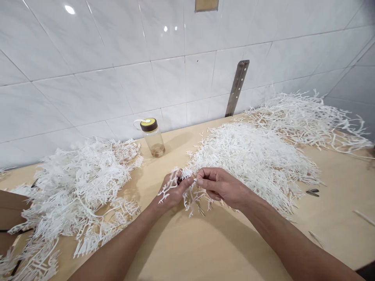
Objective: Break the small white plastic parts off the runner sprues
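Note:
My left hand (172, 190) is closed on a white branching plastic sprig (167, 190), whose forked twigs spread over the back of the hand and hang below the fingers. Close beside it, my right hand (220, 185) pinches with thumb and forefinger at the sprig's right side; the small piece between those fingertips is mostly hidden. Just behind both hands lies a wide heap of loose white plastic twigs (252, 160). On the left rests another heap of white branched sprigs (79, 187).
A clear bottle (154, 142) with a dark and yellow lid stands near the tiled wall. Longer white stems (304, 117) are piled at the back right. A metal bracket (238, 88) leans by the wall. Small dark clippers (313, 192) lie at right; a cardboard box (13, 214) is at left.

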The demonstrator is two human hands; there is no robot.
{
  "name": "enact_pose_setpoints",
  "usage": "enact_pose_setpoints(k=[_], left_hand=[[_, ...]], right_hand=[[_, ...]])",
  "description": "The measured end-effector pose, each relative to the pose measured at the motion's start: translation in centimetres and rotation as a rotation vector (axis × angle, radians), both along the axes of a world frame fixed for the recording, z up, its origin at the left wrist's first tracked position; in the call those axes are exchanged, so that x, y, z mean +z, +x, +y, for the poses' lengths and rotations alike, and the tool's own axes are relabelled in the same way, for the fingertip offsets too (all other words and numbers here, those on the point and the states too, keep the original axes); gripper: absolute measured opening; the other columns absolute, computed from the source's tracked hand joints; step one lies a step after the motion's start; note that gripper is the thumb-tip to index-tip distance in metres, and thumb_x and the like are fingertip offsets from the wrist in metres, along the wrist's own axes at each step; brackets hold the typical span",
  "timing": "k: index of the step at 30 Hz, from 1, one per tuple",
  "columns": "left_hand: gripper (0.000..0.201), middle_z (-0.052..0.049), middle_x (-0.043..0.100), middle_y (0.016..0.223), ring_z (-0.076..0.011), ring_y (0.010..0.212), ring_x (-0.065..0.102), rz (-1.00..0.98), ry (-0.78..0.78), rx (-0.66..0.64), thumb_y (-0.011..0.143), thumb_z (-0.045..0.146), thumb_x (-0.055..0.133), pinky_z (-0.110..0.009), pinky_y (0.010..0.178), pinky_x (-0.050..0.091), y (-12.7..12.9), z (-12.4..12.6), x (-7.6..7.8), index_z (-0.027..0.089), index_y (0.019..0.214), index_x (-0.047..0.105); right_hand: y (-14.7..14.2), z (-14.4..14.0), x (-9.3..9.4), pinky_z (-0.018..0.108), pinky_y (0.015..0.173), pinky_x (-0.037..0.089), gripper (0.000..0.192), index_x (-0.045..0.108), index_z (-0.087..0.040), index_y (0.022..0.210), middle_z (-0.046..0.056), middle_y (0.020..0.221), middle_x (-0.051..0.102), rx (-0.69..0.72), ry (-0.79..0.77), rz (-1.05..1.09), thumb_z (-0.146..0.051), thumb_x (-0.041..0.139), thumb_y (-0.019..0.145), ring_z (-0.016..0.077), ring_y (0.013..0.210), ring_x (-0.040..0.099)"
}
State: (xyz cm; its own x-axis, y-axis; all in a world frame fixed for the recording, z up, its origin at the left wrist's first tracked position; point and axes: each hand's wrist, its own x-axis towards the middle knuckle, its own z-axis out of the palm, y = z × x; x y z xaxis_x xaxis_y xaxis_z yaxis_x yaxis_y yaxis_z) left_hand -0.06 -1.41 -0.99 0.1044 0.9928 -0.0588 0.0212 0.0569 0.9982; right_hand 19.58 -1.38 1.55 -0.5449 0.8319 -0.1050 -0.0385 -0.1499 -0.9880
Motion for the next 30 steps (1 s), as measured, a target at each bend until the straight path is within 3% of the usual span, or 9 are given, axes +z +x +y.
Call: enact_pose_setpoints(k=[3, 6, 8, 10, 15, 19, 24, 30], left_hand=[[0.041, 0.003, 0.047, 0.058, -0.0116, 0.057, 0.04, 0.119, 0.123, 0.019, 0.068, 0.05, 0.079, -0.025, 0.055, 0.031, -0.2, 0.1, 0.0, 0.018, 0.062, 0.054], [0.041, 0.003, 0.048, 0.057, -0.0109, 0.054, 0.042, 0.093, 0.055, 0.0, 0.071, 0.053, 0.076, -0.024, 0.052, 0.03, -0.2, 0.3, -0.3, 0.018, 0.064, 0.056], [0.042, 0.002, 0.052, 0.058, -0.0107, 0.053, 0.045, -0.021, -0.041, -0.048, 0.068, 0.054, 0.078, -0.023, 0.052, 0.033, 0.0, 0.3, -0.5, 0.017, 0.067, 0.058], [0.044, 0.003, 0.052, 0.057, -0.0091, 0.05, 0.045, -0.103, -0.117, -0.046, 0.065, 0.054, 0.081, -0.022, 0.049, 0.033, 0.1, 0.3, -0.7, 0.017, 0.068, 0.058], [0.049, 0.006, 0.047, 0.05, -0.0057, 0.039, 0.037, -0.154, -0.194, 0.003, 0.061, 0.057, 0.083, -0.02, 0.04, 0.027, -0.2, 0.3, -0.6, 0.016, 0.065, 0.056], [0.05, 0.005, 0.048, 0.048, -0.0052, 0.039, 0.038, -0.169, -0.207, 0.026, 0.058, 0.056, 0.085, -0.019, 0.039, 0.026, -0.3, 0.3, -0.2, 0.016, 0.062, 0.056], [0.05, 0.005, 0.048, 0.049, -0.0051, 0.04, 0.037, -0.178, -0.187, 0.007, 0.059, 0.057, 0.084, -0.02, 0.039, 0.026, -0.1, 0.2, 0.0, 0.015, 0.063, 0.057], [0.05, 0.005, 0.046, 0.049, -0.0051, 0.042, 0.036, -0.193, -0.173, 0.005, 0.059, 0.055, 0.084, -0.02, 0.042, 0.026, 0.0, 0.3, -0.2, 0.015, 0.062, 0.056]], right_hand=[[1.5, -0.2, 1.6, 0.022, 0.038, 0.017, 0.033, 0.058, -0.019, 0.079, -0.007, 0.059, 0.042, 0.06, 0.026, 0.021, -0.05, 0.069, 0.08, 0.0028, 0.039, 0.022], [2.2, 0.1, 2.0, 0.023, 0.039, 0.026, 0.032, 0.06, -0.019, 0.08, -0.006, 0.057, 0.045, -0.151, 0.17, -0.062, -0.05, 0.068, 0.082, 0.0052, 0.04, 0.031], [1.9, 0.4, 1.4, 0.023, 0.042, 0.033, 0.03, 0.059, -0.019, 0.077, -0.004, 0.06, 0.049, -0.291, 0.25, -0.197, -0.048, 0.067, 0.082, 0.0083, 0.046, 0.042], [1.3, 0.8, 0.5, 0.024, 0.043, 0.036, 0.027, 0.059, -0.019, 0.078, -0.002, 0.062, 0.052, -0.392, 0.296, -0.323, -0.045, 0.065, 0.083, 0.0094, 0.047, 0.044], [0.3, 1.1, -1.2, 0.028, 0.05, 0.046, 0.017, 0.061, -0.02, 0.091, 0.003, 0.074, 0.064, -0.59, 0.406, -0.539, -0.034, 0.062, 0.083, 0.0137, 0.054, 0.056], [-0.3, 0.7, -1.1, 0.028, 0.047, 0.047, 0.026, 0.064, -0.021, 0.106, 0.0, 0.071, 0.063, -0.471, 0.344, -0.517, -0.038, 0.056, 0.088, 0.0127, 0.045, 0.057], [-1.4, 0.1, -1.1, 0.025, 0.043, 0.045, 0.031, 0.067, -0.02, 0.105, 0.0, 0.076, 0.063, -0.252, 0.269, -0.368, -0.044, 0.057, 0.089, 0.0091, 0.042, 0.055], [-1.9, 0.2, -2.1, 0.023, 0.043, 0.046, 0.027, 0.065, -0.017, 0.092, -0.001, 0.078, 0.06, -0.19, 0.177, -0.221, -0.044, 0.063, 0.086, 0.0067, 0.046, 0.05]])
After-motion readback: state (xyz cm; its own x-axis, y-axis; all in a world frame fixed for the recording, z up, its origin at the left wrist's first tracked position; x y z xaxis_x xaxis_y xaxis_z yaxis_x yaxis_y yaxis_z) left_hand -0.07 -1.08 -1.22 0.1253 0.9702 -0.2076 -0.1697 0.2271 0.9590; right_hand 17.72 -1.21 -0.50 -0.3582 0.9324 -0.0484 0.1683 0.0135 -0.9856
